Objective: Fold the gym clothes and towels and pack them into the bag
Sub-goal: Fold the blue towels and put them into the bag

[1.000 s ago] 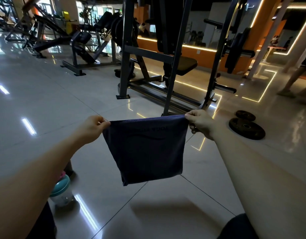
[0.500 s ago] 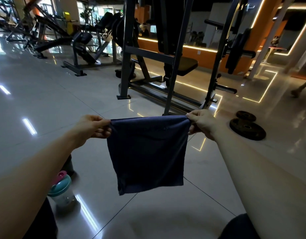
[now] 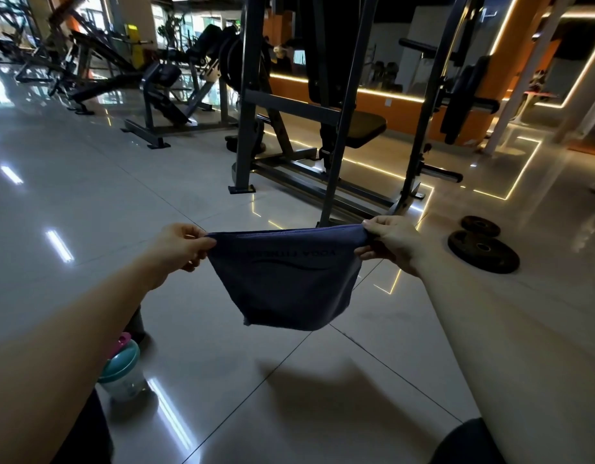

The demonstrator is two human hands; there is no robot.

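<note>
Hands: left hand (image 3: 178,246) pinches the top-left corner of the towel (image 3: 286,283), thumb on top and fingers curled under. Right hand (image 3: 389,242) pinches the top-right corner the same way. Both arms are stretched out forward and the top edge is pulled taut between them.

Glossy tiled floor (image 3: 88,195) fills most of the view, with ceiling-light reflections at 9 o'clock and lit yellow strips at 2 o'clock.

Dark steel rack (image 3: 249,95) stands at 12 o'clock, feet on the floor. A black seat pad (image 3: 363,127) sits inside its frame.

More gym machines (image 3: 162,78) are lined up at 10–11 o'clock, well apart from the hands.

The towel is navy blue and hangs at centre, in the air and clear of the floor. Its lower edge sags into a rounded curve. It has dark lettering and a wavy line near the top; the wording isn't readable. Its shadow falls on the tiles at 6 o'clock.

Two black weight plates lie flat on the floor at 3 o'clock: the larger plate (image 3: 483,251) nearer, the smaller plate (image 3: 480,226) just beyond it.

Shaker bottle (image 3: 121,370) with a teal lid and pink cap stands upright on the floor at 8 o'clock, partly hidden by the left forearm.
</note>
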